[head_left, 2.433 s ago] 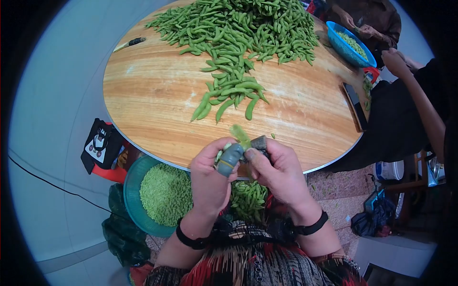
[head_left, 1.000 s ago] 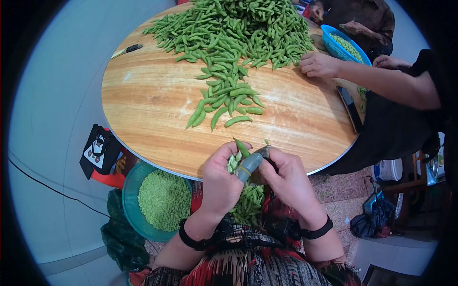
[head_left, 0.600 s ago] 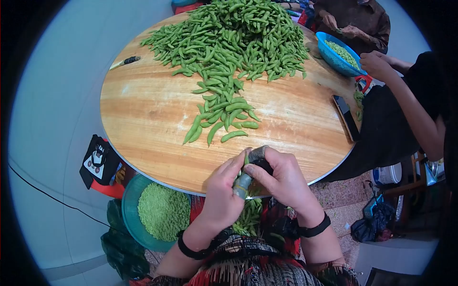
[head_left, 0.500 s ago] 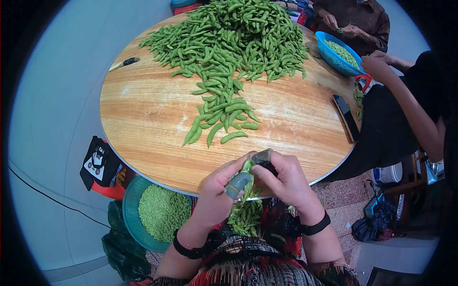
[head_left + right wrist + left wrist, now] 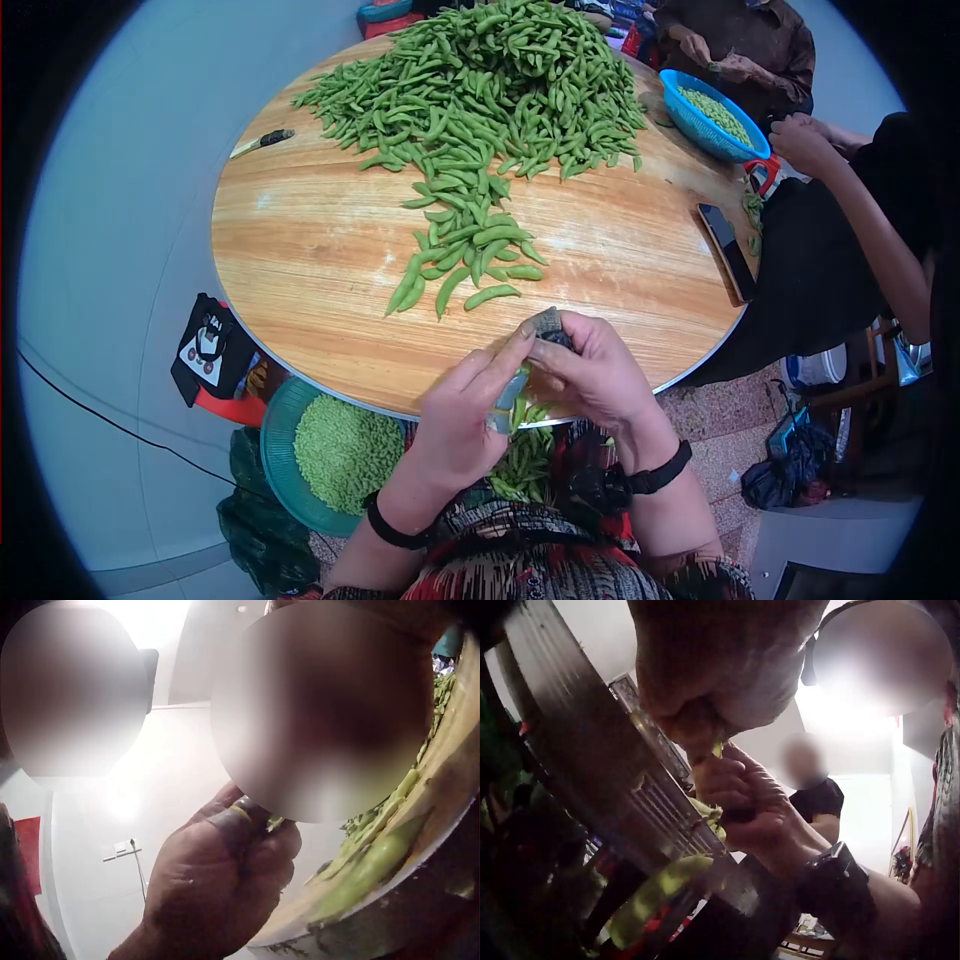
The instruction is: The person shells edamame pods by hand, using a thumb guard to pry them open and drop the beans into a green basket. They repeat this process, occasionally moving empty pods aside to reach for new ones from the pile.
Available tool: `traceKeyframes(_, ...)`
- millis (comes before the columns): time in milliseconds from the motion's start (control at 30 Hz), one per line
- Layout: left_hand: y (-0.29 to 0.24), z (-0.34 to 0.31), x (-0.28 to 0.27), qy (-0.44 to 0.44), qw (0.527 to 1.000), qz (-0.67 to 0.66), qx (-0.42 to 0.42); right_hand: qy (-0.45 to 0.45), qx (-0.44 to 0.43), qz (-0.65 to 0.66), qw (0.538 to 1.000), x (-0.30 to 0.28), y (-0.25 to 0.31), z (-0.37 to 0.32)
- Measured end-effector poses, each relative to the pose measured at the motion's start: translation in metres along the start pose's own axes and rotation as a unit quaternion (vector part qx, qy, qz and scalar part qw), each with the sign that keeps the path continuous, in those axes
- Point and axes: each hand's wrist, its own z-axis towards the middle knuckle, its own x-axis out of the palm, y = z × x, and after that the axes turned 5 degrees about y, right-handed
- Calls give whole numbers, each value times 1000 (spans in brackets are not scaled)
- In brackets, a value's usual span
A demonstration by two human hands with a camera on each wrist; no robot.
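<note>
At the near table edge: we hold one green pod between both hands, just over the rim of the round wooden table.
Left hand: our left hand pinches the pod from the left. The forefinger stretches up toward the other hand, and the thumb wears a grey thumb guard that presses on the pod.
Right hand: our right hand curls its fingers round the pod from the right, with a grey finger guard on one fingertip at the far side.
Left wrist view: we see a sliver of green nipped between the fingertips of both hands.
Lap: a heap of pods lies just below our hands, nearest to us.
Near left: a teal basket full of shelled beans sits below the table edge, and a black bag is just left of it.
Middle of table: a small cluster of pods lies just beyond our hands.
Far side: a large pile of pods covers the far half of the table.
Far left: a knife lies at the rim.
Right: a phone rests near the right rim. Farther off, a blue basket holds beans, with another person's hands beside it.
</note>
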Motion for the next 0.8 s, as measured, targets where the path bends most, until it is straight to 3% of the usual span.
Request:
traceKeyframes(133,3,-2,-3,-4,999,-29,35,-27,-58,-62,996,7,5,2)
traceKeyframes(200,5,-4,-4,7,998,-9,54,26,67,207,976,5,1,0)
traceKeyframes(233,6,-8,-3,4,998,-15,67,24,68,209,975,6,-5,-2)
traceKeyframes(300,12,-12,1,-2,997,-20,80,15,107,428,898,12,-20,-4)
traceKeyframes(333,16,-13,7,-46,992,-56,100,6,125,477,870,15,-25,-5)
traceKeyframes(400,14,-15,14,-89,985,-91,118,11,93,475,875,20,-30,-6)
traceKeyframes(467,8,-15,15,-138,984,-102,45,16,59,469,881,23,-28,-6)
traceKeyframes(533,11,-12,16,-140,984,-82,78,-5,36,396,918,25,-22,-9)
traceKeyframes(600,12,-14,14,-143,982,-62,111,-10,40,406,913,25,-24,-10)
traceKeyframes(667,13,-18,8,-65,994,-21,87,-16,42,416,908,27,-24,-10)
traceKeyframes(800,12,-19,9,-102,992,-63,48,-49,27,329,943,36,-16,-11)
